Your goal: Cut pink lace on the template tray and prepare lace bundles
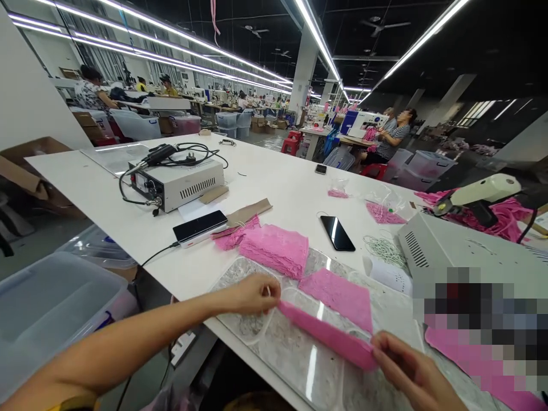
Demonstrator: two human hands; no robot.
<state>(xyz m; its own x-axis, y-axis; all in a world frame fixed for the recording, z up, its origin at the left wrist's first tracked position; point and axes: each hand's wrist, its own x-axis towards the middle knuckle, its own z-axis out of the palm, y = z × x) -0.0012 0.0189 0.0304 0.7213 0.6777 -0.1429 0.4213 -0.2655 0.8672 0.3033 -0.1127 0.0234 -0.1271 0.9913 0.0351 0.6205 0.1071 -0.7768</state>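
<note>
Through my remote feed, bright white light falls from long strips [319,37] below a dark ceiling [265,17], laying streaks of glare across the glossy panel [295,348]. The desk [274,177] is evenly lit, with deep shadow beneath. My wide lens stretches the edges, the distant background looks soft, and coarse pixelation hides a lower-right patch.

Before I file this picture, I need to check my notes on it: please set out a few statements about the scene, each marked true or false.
1. The left hand and right hand both hold one long pink fabric strip. True.
2. The strip is crumpled into a ball. False: it is stretched out between the hands.
3. A black smartphone lies on the white table. True.
4. A stack of rectangular pink fabric pieces covers that smartphone. False: they lie apart.
</note>
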